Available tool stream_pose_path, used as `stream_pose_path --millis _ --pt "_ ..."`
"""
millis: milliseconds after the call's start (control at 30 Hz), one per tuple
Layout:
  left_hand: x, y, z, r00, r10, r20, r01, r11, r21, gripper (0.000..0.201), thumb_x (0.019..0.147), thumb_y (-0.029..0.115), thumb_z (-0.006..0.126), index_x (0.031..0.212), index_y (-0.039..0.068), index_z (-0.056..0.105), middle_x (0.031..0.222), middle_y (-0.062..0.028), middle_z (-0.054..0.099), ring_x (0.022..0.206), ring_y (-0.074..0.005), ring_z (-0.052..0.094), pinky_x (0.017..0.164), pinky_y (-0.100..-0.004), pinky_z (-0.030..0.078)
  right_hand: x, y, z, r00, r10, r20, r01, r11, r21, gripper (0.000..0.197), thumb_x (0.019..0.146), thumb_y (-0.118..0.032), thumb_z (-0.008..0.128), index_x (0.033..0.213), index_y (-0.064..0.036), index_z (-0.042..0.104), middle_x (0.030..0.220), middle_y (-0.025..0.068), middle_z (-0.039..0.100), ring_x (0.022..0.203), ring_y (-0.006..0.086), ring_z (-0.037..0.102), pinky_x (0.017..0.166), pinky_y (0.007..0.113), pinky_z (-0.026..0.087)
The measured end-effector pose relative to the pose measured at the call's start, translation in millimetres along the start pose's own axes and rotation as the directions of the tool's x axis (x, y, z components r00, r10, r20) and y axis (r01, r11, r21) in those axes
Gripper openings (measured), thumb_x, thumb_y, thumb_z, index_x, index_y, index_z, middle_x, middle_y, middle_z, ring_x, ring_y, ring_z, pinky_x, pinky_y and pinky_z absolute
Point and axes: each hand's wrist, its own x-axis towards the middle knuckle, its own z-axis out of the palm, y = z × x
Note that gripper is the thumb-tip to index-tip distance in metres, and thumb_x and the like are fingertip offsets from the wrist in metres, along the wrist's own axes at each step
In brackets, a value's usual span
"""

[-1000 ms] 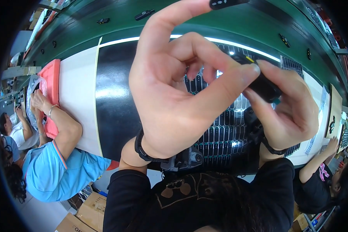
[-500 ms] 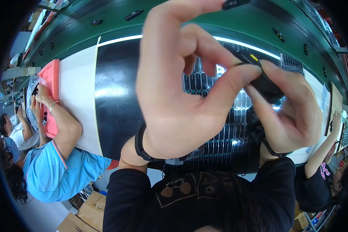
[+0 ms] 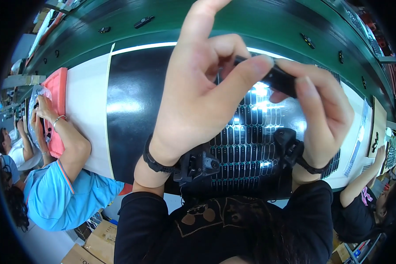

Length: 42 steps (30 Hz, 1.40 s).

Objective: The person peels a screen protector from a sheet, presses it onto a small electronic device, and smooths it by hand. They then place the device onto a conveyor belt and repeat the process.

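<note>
In front of me, above the black work mat (image 3: 132, 127), a small elongated black device (image 3: 282, 81) is held between both hands. My left hand (image 3: 200, 94) has its thumb pressed at the device's left end, with the fingers curled behind. My right hand (image 3: 328, 103) pinches the device's right end between thumb and fingers. The fingers hide much of the device. Below the hands lies a sheet of oval black pieces in clear outlines (image 3: 244, 152), set in rows and partly covered by my hands and wrist gear.
A green conveyor belt (image 3: 233, 22) runs across the far side, carrying several small black devices (image 3: 144, 22). At the left, a co-worker in a blue shirt (image 3: 70, 198) works over a pink tray (image 3: 57, 114). Another co-worker in black (image 3: 361, 207) sits at the right. Cardboard boxes (image 3: 102, 240) stand lower left.
The device has been turned, so its yellow mark no longer shows. Both hands have shifted slightly left, uncovering more of the sheet. The devices on the belt have moved left.
</note>
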Motion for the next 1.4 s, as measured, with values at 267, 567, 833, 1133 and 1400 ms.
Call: stream_pose_path --millis 267,567,833,1133,1400 --pt "10.5 1.7 -0.9 0.966 0.259 -0.013 -0.247 0.932 0.264 0.037 0.081 0.008 0.052 0.116 0.002 0.044 0.088 -0.0041 0.055 0.076 -0.0085 0.048 0.066 -0.0179 0.037 60.1 84.3 -34.4 0.957 0.209 0.199 -0.210 0.978 -0.017 0.024 0.085 -0.019 0.049 0.101 -0.0026 0.057 0.079 0.0056 0.058 0.066 0.0070 0.053 0.063 0.017 0.043" --pt "6.5 21.4 -7.3 0.947 0.321 0.025 -0.308 0.878 0.368 0.017 0.076 0.006 0.057 0.092 0.003 0.058 0.091 -0.0066 0.055 0.075 -0.0102 0.049 0.067 -0.0203 0.037 129.9 210.4 -127.0 0.949 0.244 -0.199 -0.289 0.420 -0.860 0.043 0.074 -0.031 0.064 0.106 -0.0049 0.053 0.092 0.0087 0.057 0.088 0.0177 0.052 0.079 0.028 0.040" --pt "3.2 31.9 -14.9 0.965 0.253 0.066 -0.258 0.882 0.394 0.005 0.071 0.002 0.060 0.075 0.000 0.056 0.076 -0.0047 0.052 0.071 -0.0094 0.047 0.063 -0.0206 0.034 123.9 167.4 -92.1 0.927 0.371 0.060 -0.359 0.920 -0.157 0.023 0.085 -0.018 0.049 0.106 -0.0088 0.053 0.077 -0.0017 0.051 0.065 0.0044 0.045 0.060 0.017 0.037" --pt "-3.0 35.6 -8.4 0.980 0.133 -0.150 -0.146 0.986 -0.082 0.005 0.073 -0.003 0.055 0.070 -0.001 0.051 0.071 -0.0028 0.046 0.067 -0.0103 0.041 0.062 -0.0222 0.032 45.5 51.3 -8.4 0.981 -0.004 0.193 -0.016 0.995 0.100 0.021 0.077 -0.006 0.058 0.098 -0.0070 0.061 0.076 0.0000 0.059 0.059 0.0044 0.053 0.051 0.017 0.044" --pt "-6.2 33.5 0.8 0.988 0.086 -0.130 -0.129 0.922 -0.366 0.008 0.075 -0.002 0.051 0.068 0.000 0.048 0.070 -0.0039 0.044 0.069 -0.0120 0.037 0.064 -0.0219 0.029 17.0 16.5 6.6 0.982 -0.146 0.121 0.147 0.989 -0.001 0.032 0.068 0.010 0.057 0.099 0.0046 0.056 0.093 0.0127 0.058 0.071 0.0145 0.061 0.056 0.020 0.049"
